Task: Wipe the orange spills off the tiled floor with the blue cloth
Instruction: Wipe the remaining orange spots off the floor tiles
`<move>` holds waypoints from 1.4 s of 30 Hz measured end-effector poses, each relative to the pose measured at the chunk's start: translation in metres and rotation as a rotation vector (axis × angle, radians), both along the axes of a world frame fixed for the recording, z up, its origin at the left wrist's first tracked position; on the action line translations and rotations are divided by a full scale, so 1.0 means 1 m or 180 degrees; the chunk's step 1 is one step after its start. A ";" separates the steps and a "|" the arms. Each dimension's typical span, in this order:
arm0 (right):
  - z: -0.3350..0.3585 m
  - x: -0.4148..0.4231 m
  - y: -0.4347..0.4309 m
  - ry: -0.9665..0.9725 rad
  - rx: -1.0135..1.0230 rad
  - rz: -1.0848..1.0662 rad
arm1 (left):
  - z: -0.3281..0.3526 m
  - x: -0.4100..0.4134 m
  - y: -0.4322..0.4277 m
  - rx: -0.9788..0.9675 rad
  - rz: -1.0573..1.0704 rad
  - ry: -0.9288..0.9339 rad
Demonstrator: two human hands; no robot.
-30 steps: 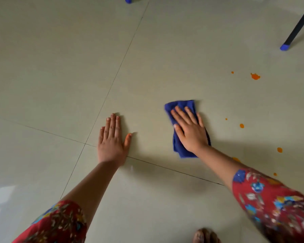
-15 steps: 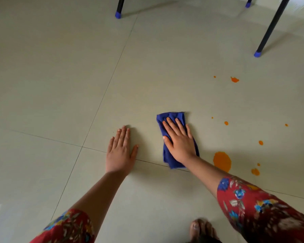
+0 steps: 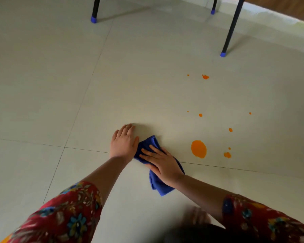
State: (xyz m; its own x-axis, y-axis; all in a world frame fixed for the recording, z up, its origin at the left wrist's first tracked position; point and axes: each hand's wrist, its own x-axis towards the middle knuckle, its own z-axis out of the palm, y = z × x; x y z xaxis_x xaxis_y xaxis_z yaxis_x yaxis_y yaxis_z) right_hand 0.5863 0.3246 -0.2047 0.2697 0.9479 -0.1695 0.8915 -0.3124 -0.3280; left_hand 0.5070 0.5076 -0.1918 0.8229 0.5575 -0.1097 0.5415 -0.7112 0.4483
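The blue cloth (image 3: 157, 183) lies folded on the pale tiled floor (image 3: 147, 85) under my right hand (image 3: 162, 163), whose fingers lie flat and spread on it. My left hand (image 3: 123, 142) rests flat on the floor just left of the cloth, its thumb at the cloth's top corner. A large orange spill (image 3: 198, 149) sits to the right of the cloth, apart from it. Smaller orange drops (image 3: 227, 154) lie beside it, and several more dots (image 3: 205, 77) are scattered farther back.
Three black furniture legs with blue caps stand at the back: one at the left (image 3: 93, 19), one at the right (image 3: 223, 54), one farther back (image 3: 212, 12). My foot (image 3: 199, 216) shows blurred near the bottom edge. Tile joints cross under my hands.
My right hand has slid the cloth toward me and leftward, turning it diagonal beside my left hand. The view has tilted up, bringing more furniture legs and the big spill into sight.
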 end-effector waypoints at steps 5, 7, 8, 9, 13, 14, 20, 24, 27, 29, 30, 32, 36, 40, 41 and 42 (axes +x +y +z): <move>0.066 0.023 -0.039 0.2768 0.0415 -0.1649 | 0.003 0.011 -0.032 -0.0233 -0.0082 -0.0102; 0.093 0.034 -0.054 0.3970 0.1030 -0.2596 | 0.008 0.022 -0.038 -0.0271 -0.0100 -0.0215; 0.102 0.042 -0.064 0.4531 0.1403 -0.2935 | 0.012 0.031 -0.042 -0.0284 -0.0102 -0.0286; 0.108 0.047 -0.069 0.4912 0.1750 -0.3232 | 0.015 0.038 -0.043 -0.0318 -0.0053 -0.0353; 0.119 0.067 -0.102 0.5511 0.3042 -0.4052 | 0.030 0.064 -0.059 -0.0432 0.0005 -0.0524; 0.123 0.069 -0.109 0.5557 0.3237 -0.4067 | 0.032 0.069 -0.066 -0.0458 -0.0014 -0.0542; 0.111 0.086 -0.171 0.5007 0.3170 -0.4837 | 0.039 0.084 -0.127 -0.0557 -0.0361 -0.0697; 0.115 0.094 -0.228 0.4570 0.3321 -0.5037 | 0.039 0.089 -0.177 -0.0482 -0.0923 -0.0518; 0.129 0.106 -0.256 0.3910 0.3019 -0.4968 | 0.039 0.096 -0.199 -0.0432 -0.1183 -0.0203; 0.126 0.114 -0.258 0.3654 0.2800 -0.4782 | 0.039 0.102 -0.207 -0.0419 -0.1228 -0.0030; 0.120 0.117 -0.252 0.3591 0.2546 -0.4620 | 0.040 0.105 -0.208 -0.0404 -0.1203 0.0029; 0.103 0.119 -0.240 0.2812 0.1521 -0.4596 | 0.042 0.108 -0.205 -0.0356 -0.1202 0.0102; 0.022 0.136 -0.252 0.0124 -0.0563 -0.3445 | 0.047 0.118 -0.186 -0.0307 -0.1067 0.0347; -0.001 0.139 -0.243 -0.0200 -0.0651 -0.3181 | 0.051 0.128 -0.168 -0.0260 -0.1121 0.0814; -0.001 0.140 -0.242 -0.0323 -0.0666 -0.3173 | 0.051 0.130 -0.162 -0.0174 -0.1209 0.0947; -0.001 0.138 -0.243 -0.0500 -0.0618 -0.3158 | 0.051 0.130 -0.156 -0.0092 -0.1295 0.1059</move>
